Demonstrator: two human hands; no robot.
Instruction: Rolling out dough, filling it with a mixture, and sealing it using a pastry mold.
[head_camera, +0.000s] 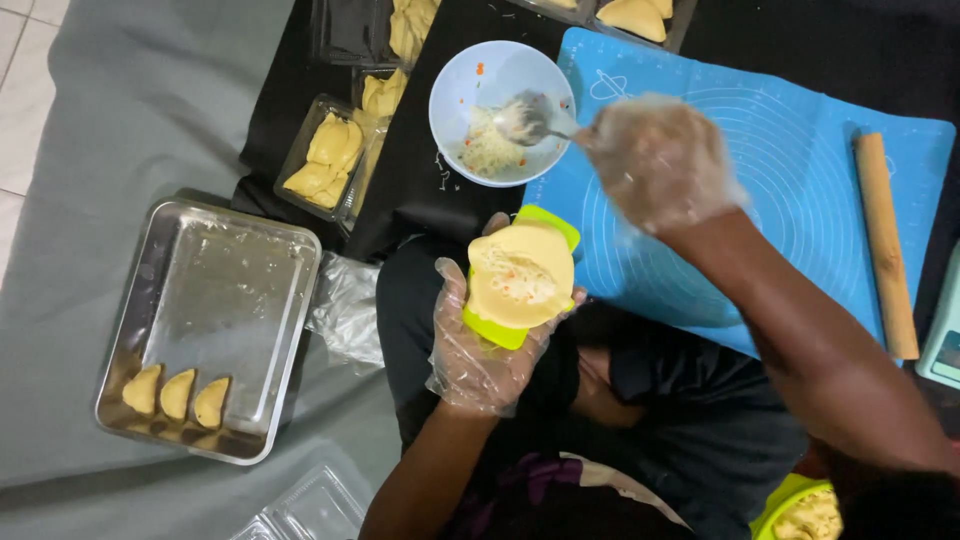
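Over lap, left hand (480, 345) gripping green mould (520, 280) w/ filled dough (522, 275), long axis diagonal, right hand (660, 165) closed on spoon (525, 120).

Pale floor tiles (20, 60) peek in at the top-left corner, a grey cloth (120, 110) spreads wide across the floor, and even, soft light covers everything.

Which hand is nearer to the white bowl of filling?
Right. The right hand holds a spoon dipped into the white bowl, just beside its rim. The left hand is lower down, holding the green dumpling press.
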